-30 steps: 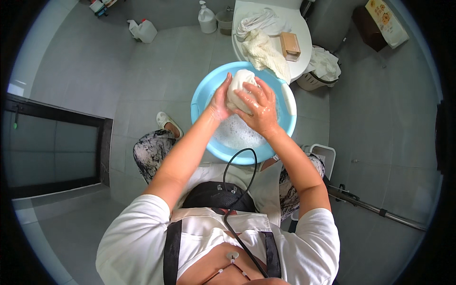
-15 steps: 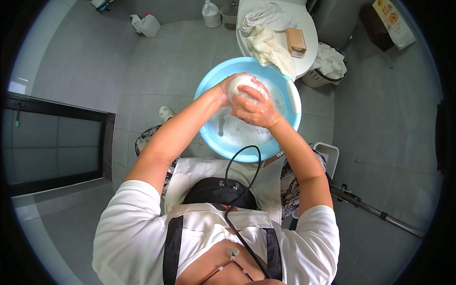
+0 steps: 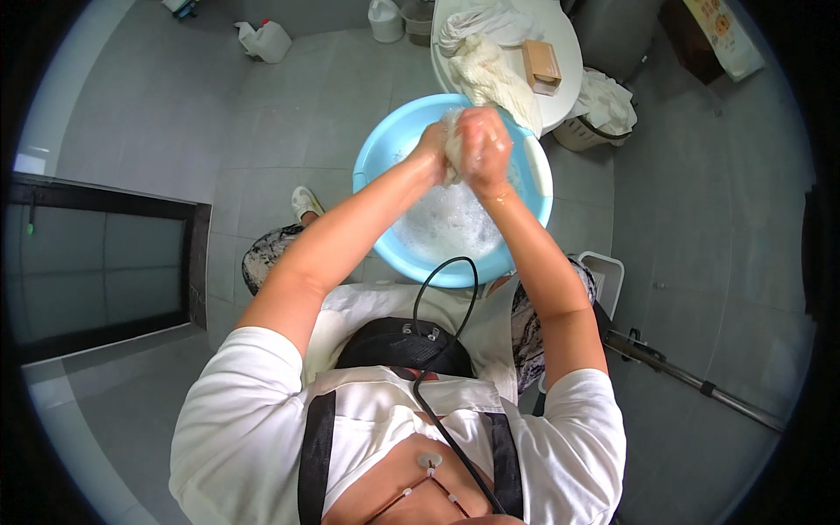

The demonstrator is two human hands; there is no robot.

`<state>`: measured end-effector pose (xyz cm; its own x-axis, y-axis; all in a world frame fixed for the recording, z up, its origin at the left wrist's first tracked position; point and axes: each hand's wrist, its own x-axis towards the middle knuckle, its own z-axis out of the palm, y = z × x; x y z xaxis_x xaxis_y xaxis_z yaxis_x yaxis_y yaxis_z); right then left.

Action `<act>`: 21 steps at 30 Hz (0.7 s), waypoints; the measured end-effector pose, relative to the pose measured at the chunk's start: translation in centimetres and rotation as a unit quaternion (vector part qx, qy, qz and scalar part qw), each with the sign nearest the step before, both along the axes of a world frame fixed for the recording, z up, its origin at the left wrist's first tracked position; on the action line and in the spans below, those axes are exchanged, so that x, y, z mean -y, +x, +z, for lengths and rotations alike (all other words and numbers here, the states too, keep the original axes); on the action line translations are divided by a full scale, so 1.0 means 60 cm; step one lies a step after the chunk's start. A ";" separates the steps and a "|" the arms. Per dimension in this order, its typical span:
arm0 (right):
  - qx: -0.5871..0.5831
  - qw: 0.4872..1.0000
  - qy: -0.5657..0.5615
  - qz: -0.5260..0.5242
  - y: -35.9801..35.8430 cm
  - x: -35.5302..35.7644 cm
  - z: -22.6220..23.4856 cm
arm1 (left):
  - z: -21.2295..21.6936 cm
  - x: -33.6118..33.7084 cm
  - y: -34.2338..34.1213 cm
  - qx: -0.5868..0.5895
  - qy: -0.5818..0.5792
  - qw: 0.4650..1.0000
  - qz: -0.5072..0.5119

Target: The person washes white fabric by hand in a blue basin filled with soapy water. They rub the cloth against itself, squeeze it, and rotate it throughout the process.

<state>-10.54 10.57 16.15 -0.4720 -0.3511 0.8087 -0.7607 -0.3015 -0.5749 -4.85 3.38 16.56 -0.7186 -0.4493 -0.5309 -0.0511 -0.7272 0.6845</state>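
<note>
Both my hands are over the far half of a light blue basin (image 3: 385, 140) and grip a bunched, wet, cream-coloured cloth (image 3: 452, 156) covered in suds. My left hand (image 3: 430, 149) is closed round its left side, its fingers partly hidden behind the cloth. Pressed against the other side is my right hand (image 3: 484, 149), curled into a fist, wet and foamy. Below them, soapy water (image 3: 446, 219) with white foam lies in the basin. What part of the cloth is inside the fists cannot be seen.
Beyond the basin, a white toilet lid (image 3: 564, 66) bears a cream knitted cloth (image 3: 496, 80), a white cloth (image 3: 490, 26) and a brown box (image 3: 542, 67). A laundry basket (image 3: 577, 136) stands to its right. Plastic jugs (image 3: 265, 41) are by the wall. A black cable (image 3: 468, 261) loops near the basin's front rim.
The cloth was a round foamy ball cupped between my hands; now it is squeezed into a narrow bunch. My right hand has moved up and turned into a fist beside the left.
</note>
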 end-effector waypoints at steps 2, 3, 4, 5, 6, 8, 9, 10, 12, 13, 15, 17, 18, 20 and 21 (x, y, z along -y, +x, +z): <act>0.202 0.979 0.030 -0.001 -0.009 -0.004 -0.003 | -0.042 -0.013 -0.004 0.022 -0.093 0.995 0.005; 0.302 0.952 0.043 -0.003 -0.018 -0.006 -0.005 | -0.051 -0.016 -0.001 0.034 -0.141 0.989 0.006; 0.266 0.961 0.073 0.001 -0.027 -0.008 -0.023 | -0.058 -0.013 0.007 0.063 -0.155 0.986 0.009; 0.255 0.961 0.110 -0.001 -0.036 -0.014 -0.028 | -0.062 -0.010 0.019 0.061 -0.165 0.984 0.006; 0.245 0.958 0.147 -0.007 -0.046 -0.023 -0.034 | -0.068 -0.006 0.035 0.057 -0.173 0.983 0.001; 0.236 0.948 0.215 -0.011 -0.067 -0.043 -0.043 | -0.063 0.004 0.070 0.016 -0.152 0.988 0.012; 0.217 0.949 0.229 -0.006 -0.062 -0.052 -0.046 | -0.075 0.014 0.088 0.054 -0.174 0.983 0.014; 0.191 0.952 0.240 -0.003 -0.057 -0.062 -0.049 | -0.099 0.034 0.098 0.085 -0.199 0.976 0.017; 0.200 0.943 0.266 0.032 -0.052 -0.077 -0.068 | -0.085 0.044 0.103 0.140 -0.192 0.971 -0.019; 0.301 0.915 0.254 0.082 -0.066 -0.077 -0.077 | -0.074 0.052 0.097 0.157 -0.163 0.973 -0.054; 0.496 0.818 0.224 0.185 -0.075 -0.075 -0.077 | -0.078 0.058 0.102 0.170 -0.110 0.975 -0.092; 0.549 0.771 0.268 0.180 -0.081 -0.082 -0.076 | -0.096 0.059 0.103 0.153 -0.068 0.981 -0.102; 0.567 0.761 0.273 0.160 -0.083 -0.082 -0.079 | -0.089 0.054 0.104 0.182 -0.083 0.975 -0.098; 0.574 0.756 0.299 0.097 -0.080 -0.079 -0.077 | -0.067 0.040 0.115 0.240 -0.114 0.960 -0.088; 0.532 0.782 0.312 0.087 -0.081 -0.079 -0.078 | -0.077 0.043 0.119 0.248 -0.169 0.947 -0.116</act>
